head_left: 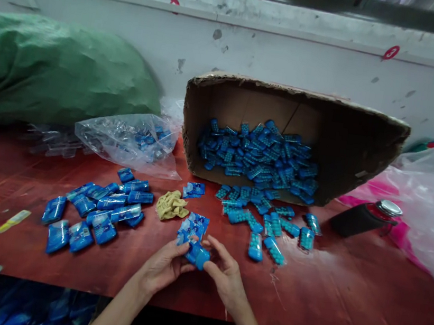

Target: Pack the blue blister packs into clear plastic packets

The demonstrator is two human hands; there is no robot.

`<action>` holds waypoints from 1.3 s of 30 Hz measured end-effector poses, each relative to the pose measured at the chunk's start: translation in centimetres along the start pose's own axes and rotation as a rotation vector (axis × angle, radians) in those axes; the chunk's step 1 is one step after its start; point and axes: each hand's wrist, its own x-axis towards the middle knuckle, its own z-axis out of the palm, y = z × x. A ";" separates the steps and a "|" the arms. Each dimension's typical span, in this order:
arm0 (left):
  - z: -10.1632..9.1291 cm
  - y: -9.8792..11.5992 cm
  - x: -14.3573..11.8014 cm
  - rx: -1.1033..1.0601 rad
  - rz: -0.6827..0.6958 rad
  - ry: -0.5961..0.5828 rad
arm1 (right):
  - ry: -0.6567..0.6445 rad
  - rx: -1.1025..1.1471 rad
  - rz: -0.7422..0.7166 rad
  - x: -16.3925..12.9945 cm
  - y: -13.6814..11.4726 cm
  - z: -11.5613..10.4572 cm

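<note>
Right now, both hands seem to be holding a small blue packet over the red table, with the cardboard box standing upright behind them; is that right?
Not quite: in the head view the cardboard box lies tipped on its side, blue packs spilling from its open mouth. The rest holds: the left hand and right hand hold a small blue packet over the red table.

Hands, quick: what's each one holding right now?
Left hand: fingers closed on the blue packet.
Right hand: fingers gripping the same blue packet.

One box [347,142], perhaps hundred packs [257,157]
</note>
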 end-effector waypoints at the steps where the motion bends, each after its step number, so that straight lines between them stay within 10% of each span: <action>1: -0.1 0.1 0.0 0.003 -0.019 -0.043 | -0.017 0.073 0.042 0.2 0.1 -0.2; 10: -0.3 -0.2 0.2 -0.019 -0.076 -0.271 | -0.276 0.382 0.212 1.1 -0.1 -0.7; 29: 3.0 -2.6 -0.4 -0.060 0.045 0.219 | -0.003 0.065 0.122 0.3 1.2 0.2; 39: 2.2 -2.3 -1.4 -0.092 0.017 0.014 | -0.058 0.206 0.186 0.5 0.3 0.4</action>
